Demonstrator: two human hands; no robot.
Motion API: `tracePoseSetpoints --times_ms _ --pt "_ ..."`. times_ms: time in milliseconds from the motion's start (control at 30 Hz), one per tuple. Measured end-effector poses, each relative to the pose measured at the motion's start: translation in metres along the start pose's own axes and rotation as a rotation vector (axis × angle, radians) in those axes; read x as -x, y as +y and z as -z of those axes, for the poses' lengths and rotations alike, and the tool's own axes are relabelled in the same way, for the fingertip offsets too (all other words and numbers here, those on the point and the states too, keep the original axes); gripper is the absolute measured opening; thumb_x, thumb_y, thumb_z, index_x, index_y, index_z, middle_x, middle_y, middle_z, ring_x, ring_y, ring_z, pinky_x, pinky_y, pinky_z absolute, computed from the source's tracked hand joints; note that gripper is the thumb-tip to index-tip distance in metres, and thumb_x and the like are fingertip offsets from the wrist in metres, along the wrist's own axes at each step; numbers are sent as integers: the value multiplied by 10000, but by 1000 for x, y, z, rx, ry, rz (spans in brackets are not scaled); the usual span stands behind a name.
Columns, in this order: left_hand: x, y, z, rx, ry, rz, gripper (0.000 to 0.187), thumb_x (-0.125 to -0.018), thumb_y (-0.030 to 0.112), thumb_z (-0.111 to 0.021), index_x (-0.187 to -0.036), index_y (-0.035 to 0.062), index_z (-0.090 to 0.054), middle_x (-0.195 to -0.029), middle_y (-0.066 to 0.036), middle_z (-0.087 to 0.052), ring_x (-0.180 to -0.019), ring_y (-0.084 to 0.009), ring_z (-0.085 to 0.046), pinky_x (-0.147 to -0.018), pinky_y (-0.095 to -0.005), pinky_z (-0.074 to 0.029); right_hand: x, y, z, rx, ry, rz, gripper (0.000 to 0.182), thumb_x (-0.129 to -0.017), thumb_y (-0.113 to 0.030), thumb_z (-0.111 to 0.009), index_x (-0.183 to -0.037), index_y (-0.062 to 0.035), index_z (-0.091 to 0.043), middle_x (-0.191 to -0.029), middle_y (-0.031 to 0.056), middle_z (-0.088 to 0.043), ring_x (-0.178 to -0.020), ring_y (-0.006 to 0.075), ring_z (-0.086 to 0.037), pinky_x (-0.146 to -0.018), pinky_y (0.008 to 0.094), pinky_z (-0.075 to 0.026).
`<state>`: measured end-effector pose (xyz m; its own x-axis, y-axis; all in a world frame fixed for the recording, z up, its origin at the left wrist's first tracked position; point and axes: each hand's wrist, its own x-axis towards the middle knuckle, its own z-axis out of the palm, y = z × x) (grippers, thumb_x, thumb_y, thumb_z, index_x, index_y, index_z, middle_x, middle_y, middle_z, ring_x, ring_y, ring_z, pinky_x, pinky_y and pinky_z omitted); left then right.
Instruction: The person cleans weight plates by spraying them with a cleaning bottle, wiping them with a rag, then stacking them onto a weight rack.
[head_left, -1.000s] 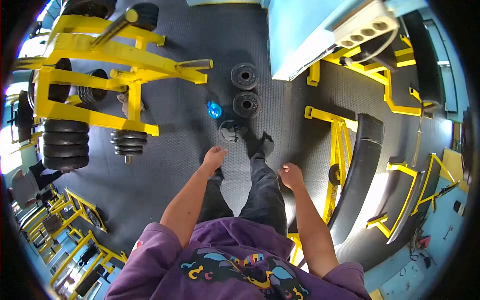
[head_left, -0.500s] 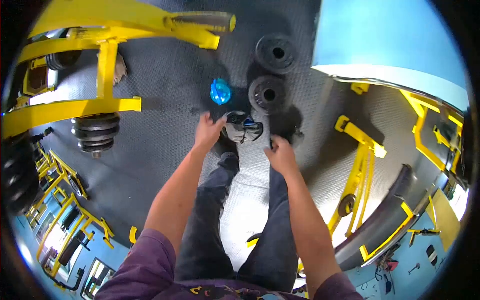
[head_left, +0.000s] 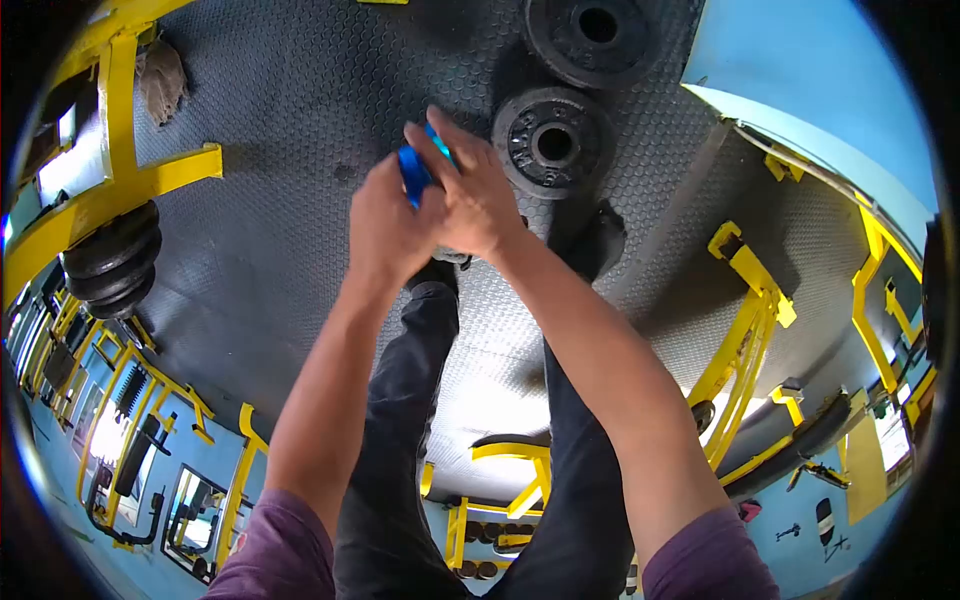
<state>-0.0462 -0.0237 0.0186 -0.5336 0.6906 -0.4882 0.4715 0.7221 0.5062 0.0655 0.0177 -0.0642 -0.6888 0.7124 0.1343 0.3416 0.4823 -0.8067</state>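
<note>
Both my hands are closed together around a blue bottle point(head_left: 413, 176), of which only bits of blue show between the fingers. My left hand point(head_left: 392, 222) wraps its left and near side. Reaching across from the right, my right hand point(head_left: 468, 196) has its fingers over the top and partly overlaps the left. Most of the bottle is hidden. Just under my wrists, a small piece of a grey and black cloth bundle point(head_left: 453, 258) peeks out near my left foot. Close to my right hand lies a black weight plate point(head_left: 520, 150).
A second weight plate point(head_left: 540, 30) lies beyond the first. Yellow gym frames stand at left point(head_left: 120, 110) and right point(head_left: 745, 330), the left one carrying stacked plates point(head_left: 110, 265). A light blue panel point(head_left: 810, 80) rises at upper right. A brown rag point(head_left: 162, 80) is on the textured floor.
My hands have come together from either side of the cloth bundle and moved forward onto the blue bottle, closing on it. The camera view has shifted, bringing the plates closer.
</note>
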Motion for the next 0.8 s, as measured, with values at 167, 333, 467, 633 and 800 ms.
tracePoseSetpoints --times_ms 167,333,467,633,800 --pt "45 64 -1 172 -192 26 227 -778 179 -619 -876 -24 -594 -768 -241 -639 -745 -427 -651 -662 -448 -509 35 -14 81 -164 -75 -70 716 -714 -157 -754 -1372 -124 -477 -1392 145 -514 -1193 327 -563 -983 443 -434" --pt "52 41 -81 574 -498 188 377 -807 244 -648 -1104 13 -619 -1084 -169 -678 -1002 -282 -661 -785 -376 -496 70 19 122 -129 -364 -317 621 -702 -106 -749 -1278 -89 -517 -1280 120 -595 -1157 330 -587 -945 431 -466" --pt "50 41 -132 1001 -476 562 771 -847 384 -680 -1467 35 -382 -1373 -139 -477 -1224 -199 -450 -975 -445 -376 107 61 115 -133 -343 -740 703 -645 -156 -807 -1267 -39 -499 -1186 185 -615 -1106 403 -592 -916 447 -506" --pt "30 22 -214 649 -374 451 957 -749 528 -706 -1462 -25 -388 -1428 -326 -396 -1311 -373 -466 -1031 -407 -433 143 99 82 -207 -363 -839 626 -675 -215 -813 -1205 -11 -549 -1104 221 -659 -1028 407 -637 -881 448 -519" --pt "19 50 -204 800 -400 493 969 -767 474 -726 -1425 -133 -355 -1221 -254 -584 -1127 -304 -585 -949 -353 -467 130 111 94 -269 -203 -1039 554 -688 -283 -788 -1106 20 -587 -982 225 -685 -947 388 -670 -817 436 -525"
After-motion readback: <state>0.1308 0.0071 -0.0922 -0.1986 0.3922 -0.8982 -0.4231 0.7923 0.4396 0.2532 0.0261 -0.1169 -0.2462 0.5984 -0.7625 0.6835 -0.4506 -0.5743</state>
